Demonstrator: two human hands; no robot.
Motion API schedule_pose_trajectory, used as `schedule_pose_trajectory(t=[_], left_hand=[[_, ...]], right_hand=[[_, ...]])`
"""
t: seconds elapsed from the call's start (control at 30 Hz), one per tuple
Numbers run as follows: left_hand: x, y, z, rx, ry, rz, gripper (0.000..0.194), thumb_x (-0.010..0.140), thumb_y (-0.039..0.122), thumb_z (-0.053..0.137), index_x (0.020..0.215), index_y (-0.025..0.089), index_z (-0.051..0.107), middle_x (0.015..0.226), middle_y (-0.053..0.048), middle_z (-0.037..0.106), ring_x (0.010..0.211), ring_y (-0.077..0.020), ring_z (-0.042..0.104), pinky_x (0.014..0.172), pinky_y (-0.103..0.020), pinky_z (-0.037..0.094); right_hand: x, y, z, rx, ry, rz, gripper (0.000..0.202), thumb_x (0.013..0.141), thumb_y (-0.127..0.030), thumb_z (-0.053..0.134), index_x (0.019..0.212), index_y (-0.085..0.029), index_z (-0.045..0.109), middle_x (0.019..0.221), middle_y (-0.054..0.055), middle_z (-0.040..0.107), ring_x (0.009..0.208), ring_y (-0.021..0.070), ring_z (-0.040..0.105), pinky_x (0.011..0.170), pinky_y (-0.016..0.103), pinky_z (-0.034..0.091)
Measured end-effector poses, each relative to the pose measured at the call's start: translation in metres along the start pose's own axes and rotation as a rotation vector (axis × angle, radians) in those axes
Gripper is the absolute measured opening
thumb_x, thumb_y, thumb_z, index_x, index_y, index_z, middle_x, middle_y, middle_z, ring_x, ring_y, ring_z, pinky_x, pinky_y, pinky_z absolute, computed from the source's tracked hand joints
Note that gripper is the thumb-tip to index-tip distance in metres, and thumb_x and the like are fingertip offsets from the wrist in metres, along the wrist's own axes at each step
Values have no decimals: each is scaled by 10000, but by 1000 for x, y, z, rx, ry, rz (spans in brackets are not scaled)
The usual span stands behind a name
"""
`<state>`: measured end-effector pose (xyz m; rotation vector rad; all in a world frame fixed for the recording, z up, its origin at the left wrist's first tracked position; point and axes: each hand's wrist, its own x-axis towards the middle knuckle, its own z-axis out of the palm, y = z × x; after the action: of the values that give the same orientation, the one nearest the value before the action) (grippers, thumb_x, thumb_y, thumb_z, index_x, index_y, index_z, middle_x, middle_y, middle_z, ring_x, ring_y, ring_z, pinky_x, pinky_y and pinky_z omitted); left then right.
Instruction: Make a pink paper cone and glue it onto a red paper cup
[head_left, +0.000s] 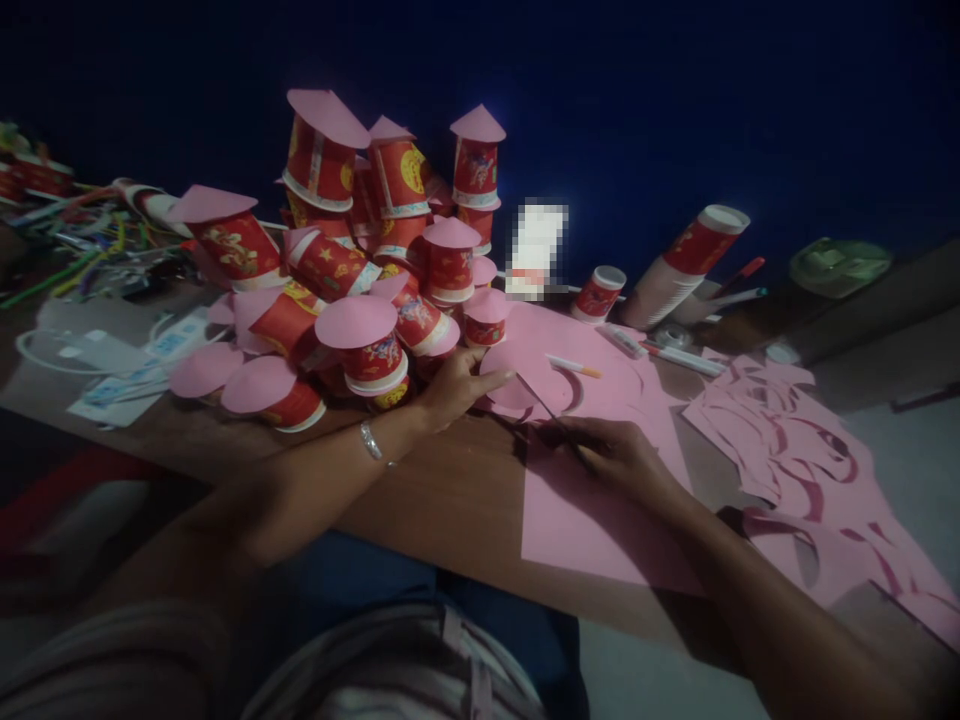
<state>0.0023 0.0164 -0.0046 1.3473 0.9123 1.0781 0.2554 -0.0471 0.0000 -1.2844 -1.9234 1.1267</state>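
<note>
Left hand (451, 392) holds pink disc (508, 358), right hand (619, 455) — scissors (579, 450)

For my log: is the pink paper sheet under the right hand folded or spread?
Spread: the pink paper sheet lies flat on the table, straight edges showing.

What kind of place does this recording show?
Probably a craft corner, in a home or small workshop; the view doesn't settle which. Red cups topped with pink cones, cut pink paper scraps and a leaning stack of cups suggest it.
</note>
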Motion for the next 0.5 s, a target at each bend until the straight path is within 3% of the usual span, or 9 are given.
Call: schedule_pose_trajectory(t=[0.3, 0.5], left_hand=[[0, -2, 1, -52, -6, 10, 333, 797, 359, 779, 1049, 141, 765, 984, -91, 767, 909, -200, 682, 816, -319, 541], [-2, -1, 1, -45, 20, 12, 325, 781, 362, 783, 1006, 130, 755, 959, -82, 759, 883, -195, 666, 803, -314, 535]], right_hand=[[1, -1, -1, -61, 5, -33, 300, 879, -264, 619, 1126, -243, 787, 1042, 43, 808, 904, 238, 757, 794, 351, 619], [2, -1, 0, -49, -21, -35, 308, 893, -274, 610, 1148, -240, 780, 1065, 44, 805, 925, 250, 754, 824, 365, 617]])
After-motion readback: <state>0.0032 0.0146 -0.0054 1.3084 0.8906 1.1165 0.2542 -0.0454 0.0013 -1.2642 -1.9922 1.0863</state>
